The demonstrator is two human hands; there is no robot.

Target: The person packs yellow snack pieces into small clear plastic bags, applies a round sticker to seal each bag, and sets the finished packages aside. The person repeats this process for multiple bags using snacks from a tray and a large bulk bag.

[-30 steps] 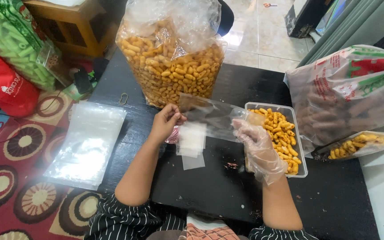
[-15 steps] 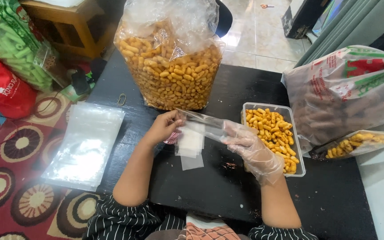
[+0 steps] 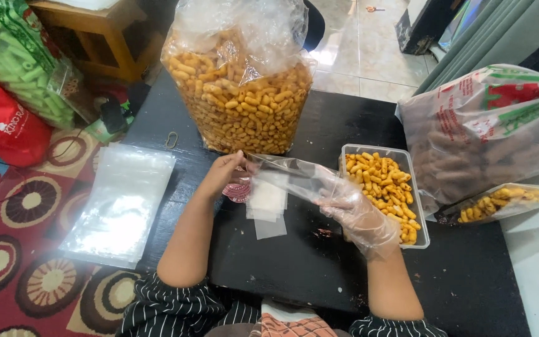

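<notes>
While the striped sleeves [image 3: 176, 309] sit at the bottom edge of the frame, both forearms reach up over the black table [image 3: 294, 274] toward its middle. At centre, the bare left hand [image 3: 224, 176] is closed, its fingers pinching the left end of a small clear plastic bag [image 3: 288, 176], and the right hand [image 3: 352, 209], covered by a loose transparent glove, is curled around the bag's right end, so the bag is held stretched between them just above the tabletop. Beneath the bag lie a few small white paper slips [image 3: 267, 206] and a round pink-printed thing I cannot make out.

Just right of the gloved hand sits a clear rectangular tray [image 3: 418, 212] filled with orange snack sticks. At lower left, a stack of empty clear bags [image 3: 120, 206] lies overlapping the table's edge and the red patterned rug [image 3: 26, 249]. At the right edge, a printed plastic sack [image 3: 481, 137] of brown snacks leans above a smaller open packet [image 3: 500, 203] of orange pieces. Farther up, at top centre, stands a big clear sack [image 3: 241, 93] of orange snacks; a bag of green sticks [image 3: 17, 62] fills the upper left corner.
</notes>
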